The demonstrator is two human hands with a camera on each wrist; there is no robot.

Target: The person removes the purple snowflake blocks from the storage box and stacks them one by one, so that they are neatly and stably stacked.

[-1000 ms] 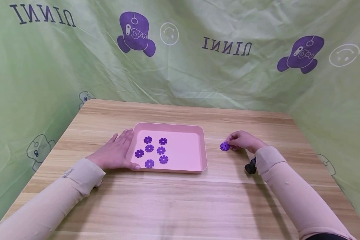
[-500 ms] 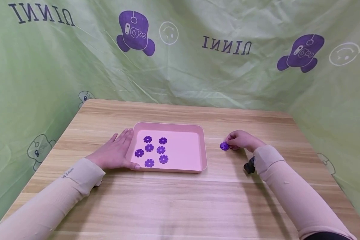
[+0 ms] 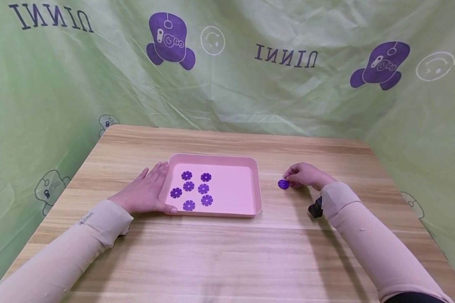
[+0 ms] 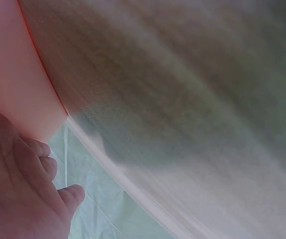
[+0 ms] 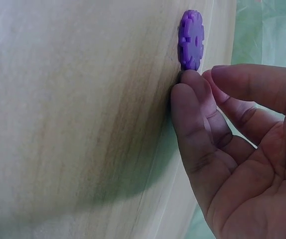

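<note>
My left hand (image 3: 145, 191) rests spread at the left end of a pink tray (image 3: 257, 189), its thumb along the near rim. In the left wrist view, the left hand (image 4: 21, 181) lies by the tray's wall (image 4: 21, 74). Several purple notched discs (image 3: 203, 189) lie in the tray's left half. Right of the tray, my right hand (image 3: 307, 175) is at a purple piece (image 3: 283, 184) on the table. In the right wrist view, this piece (image 5: 192, 42) looks like stacked discs; bent fingertips of the right hand (image 5: 237, 134) touch its edge, without a visible pinch.
The tray stands on a wooden table (image 3: 220, 261). A green printed cloth (image 3: 227, 97) hangs behind the table and at both sides. A small black device (image 3: 316, 208) sits under the right wrist.
The purple piece by my right hand looks flatter than a second ago, and that hand has shifted very slightly left. My left hand and the discs in the tray have stayed in place.
</note>
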